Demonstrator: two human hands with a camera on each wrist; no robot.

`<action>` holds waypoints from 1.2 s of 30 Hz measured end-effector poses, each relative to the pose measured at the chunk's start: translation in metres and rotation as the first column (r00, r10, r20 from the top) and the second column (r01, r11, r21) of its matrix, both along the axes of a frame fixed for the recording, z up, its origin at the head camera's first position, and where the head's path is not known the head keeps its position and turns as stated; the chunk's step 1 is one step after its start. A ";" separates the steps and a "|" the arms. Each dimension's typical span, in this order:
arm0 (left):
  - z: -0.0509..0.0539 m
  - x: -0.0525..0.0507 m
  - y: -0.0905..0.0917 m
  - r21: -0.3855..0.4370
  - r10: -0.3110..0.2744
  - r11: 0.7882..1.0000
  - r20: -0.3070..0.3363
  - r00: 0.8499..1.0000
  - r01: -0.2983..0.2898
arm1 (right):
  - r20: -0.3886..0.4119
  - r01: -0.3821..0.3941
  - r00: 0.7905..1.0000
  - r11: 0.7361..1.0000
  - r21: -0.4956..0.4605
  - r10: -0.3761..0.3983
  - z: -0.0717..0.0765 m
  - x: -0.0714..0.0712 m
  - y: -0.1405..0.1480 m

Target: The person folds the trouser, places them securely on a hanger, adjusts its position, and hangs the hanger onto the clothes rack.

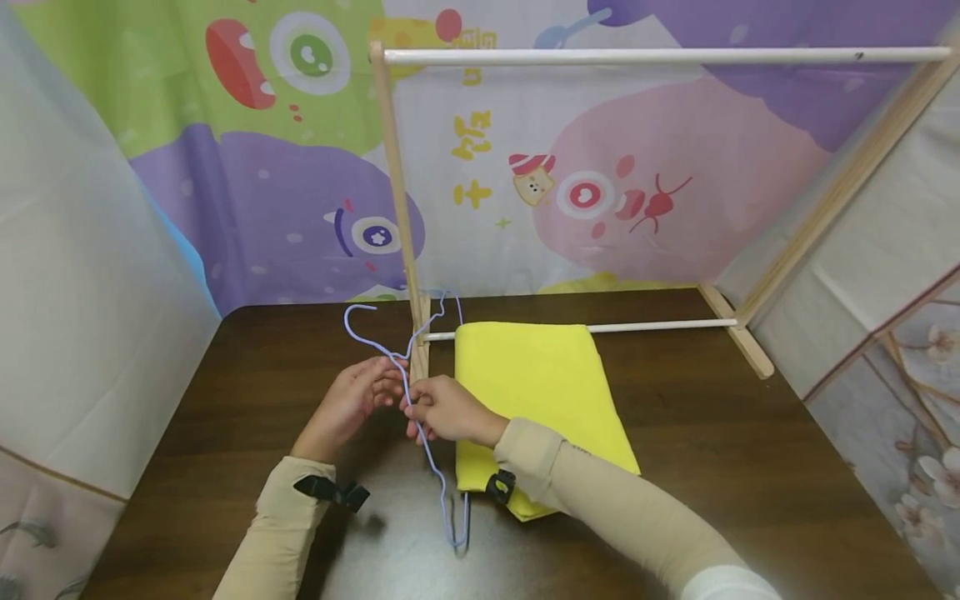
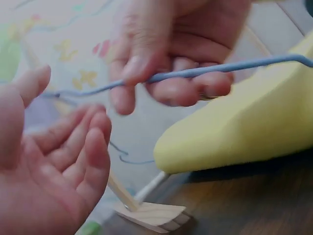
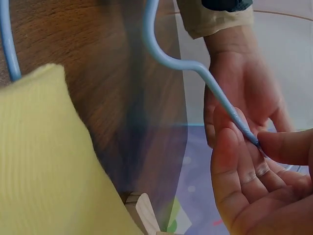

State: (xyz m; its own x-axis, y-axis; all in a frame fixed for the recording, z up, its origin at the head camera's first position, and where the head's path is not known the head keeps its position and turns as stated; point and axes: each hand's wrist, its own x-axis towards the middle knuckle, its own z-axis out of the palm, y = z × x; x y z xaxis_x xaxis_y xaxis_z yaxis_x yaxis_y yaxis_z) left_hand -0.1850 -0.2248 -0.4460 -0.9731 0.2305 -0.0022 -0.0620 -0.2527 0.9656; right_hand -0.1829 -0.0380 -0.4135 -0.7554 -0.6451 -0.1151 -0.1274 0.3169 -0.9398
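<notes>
A thin light-blue hanger is tilted on its side, its hook pointing to the back left in the head view. My right hand pinches one shoulder of it between thumb and fingers, which the right wrist view shows close up. Just left of the wire is my left hand; its fingers are loosely bent with nothing between them in the left wrist view. A folded yellow cloth, ribbed in the right wrist view, hides the middle of the hanger's lower bar along its left edge.
A wooden rack with a white top rail and a lower rail stands at the back of the dark brown table. Its left foot lies just beyond my hands. A cartoon-printed curtain hangs behind.
</notes>
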 end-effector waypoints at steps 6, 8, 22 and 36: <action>-0.008 -0.014 -0.007 0.234 -0.123 0.969 0.162 0.979 0.083 | 0.009 -0.007 1.000 1.000 -0.002 0.007 0.001 0.002 -0.001; -0.008 -0.019 -0.006 0.262 -0.146 0.961 0.204 0.968 0.090 | 0.018 -0.011 1.000 1.000 0.002 0.011 0.000 0.002 -0.001; 0.011 -0.055 0.015 0.388 -0.164 0.922 0.361 0.918 0.012 | -0.040 -0.014 0.999 1.000 0.028 0.015 0.002 0.005 0.002; 0.054 -0.063 0.034 0.575 -0.221 0.816 0.395 0.891 -0.053 | -0.179 -0.090 0.981 0.994 -0.064 0.077 0.041 0.008 0.022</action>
